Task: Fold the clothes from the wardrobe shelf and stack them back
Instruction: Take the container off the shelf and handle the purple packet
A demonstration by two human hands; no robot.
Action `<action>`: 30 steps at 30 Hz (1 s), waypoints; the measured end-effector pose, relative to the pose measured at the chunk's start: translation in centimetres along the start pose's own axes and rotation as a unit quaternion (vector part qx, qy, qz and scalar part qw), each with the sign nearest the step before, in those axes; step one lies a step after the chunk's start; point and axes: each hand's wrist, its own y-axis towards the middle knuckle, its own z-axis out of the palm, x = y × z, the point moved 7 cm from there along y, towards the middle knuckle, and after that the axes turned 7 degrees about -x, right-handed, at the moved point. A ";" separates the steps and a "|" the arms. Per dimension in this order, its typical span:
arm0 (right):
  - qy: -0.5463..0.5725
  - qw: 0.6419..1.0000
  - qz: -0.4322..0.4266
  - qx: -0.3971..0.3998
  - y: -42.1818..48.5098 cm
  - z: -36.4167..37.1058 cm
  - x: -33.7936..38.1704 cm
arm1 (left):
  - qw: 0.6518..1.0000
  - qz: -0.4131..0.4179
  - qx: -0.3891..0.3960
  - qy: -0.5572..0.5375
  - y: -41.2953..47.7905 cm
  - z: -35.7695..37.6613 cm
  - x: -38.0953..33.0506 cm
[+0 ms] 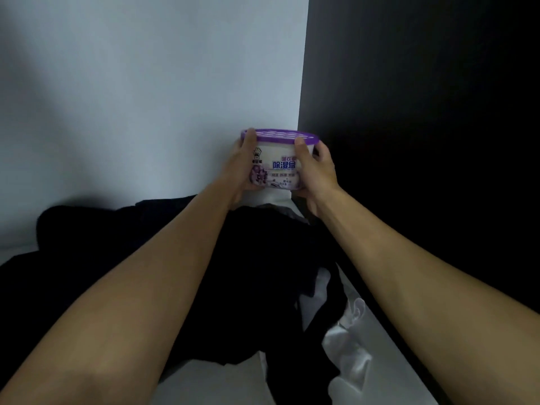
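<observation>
A white dehumidifier box (280,165) with a purple perforated lid is held near the back right corner of the shelf. My left hand (244,168) grips its left side and my right hand (317,171) grips its right side, both arms stretched forward. Below the arms lies a heap of dark clothes (251,273) spread across the shelf. A white garment (347,340) lies crumpled at the lower right, partly under the dark cloth. Whether the box rests on the clothes or hangs above them, I cannot tell.
The white back wall (146,97) of the wardrobe rises behind the box. A dark side panel (423,97) closes the right side. A strip of pale shelf surface (388,346) shows at the lower right beside the white garment.
</observation>
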 end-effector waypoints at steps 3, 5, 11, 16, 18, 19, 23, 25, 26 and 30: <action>0.012 1.000 0.009 0.023 -2.6 -0.4 2.0 | 0.999 0.017 -0.045 -0.018 -3.4 -1.5 -3.2; 0.017 0.999 0.024 0.032 -4.5 -0.8 3.0 | 0.998 0.007 -0.052 -0.027 -6.0 -2.1 -4.2; 0.030 0.985 0.145 0.088 -10.5 -2.9 1.4 | 0.998 -0.022 -0.057 -0.005 -14.6 -3.8 -4.0; 0.035 0.978 0.156 0.136 -16.1 -6.4 0.1 | 0.994 -0.064 -0.072 -0.047 -22.5 -4.7 -1.1; 0.035 0.971 0.171 0.161 -18.3 -7.9 -0.7 | 0.990 -0.073 -0.102 -0.063 -26.0 -4.8 0.2; 0.034 0.967 0.180 0.177 -19.4 -8.6 -1.3 | 0.987 -0.077 -0.122 -0.073 -27.8 -4.9 0.8; 0.029 0.942 0.230 0.243 -23.9 -11.2 -3.6 | 0.973 -0.074 -0.198 -0.096 -35.0 -5.3 3.4; 0.024 0.933 0.248 0.259 -26.3 -12.3 -5.1 | 0.966 -0.080 -0.227 -0.099 -38.6 -5.5 4.8; 0.027 0.930 0.256 0.261 -27.6 -12.8 -5.8 | 0.962 -0.081 -0.240 -0.102 -40.4 -5.7 5.6; 0.017 0.917 0.275 0.287 -32.8 -13.9 -9.0 | 0.949 -0.094 -0.284 -0.102 -47.2 -7.2 8.3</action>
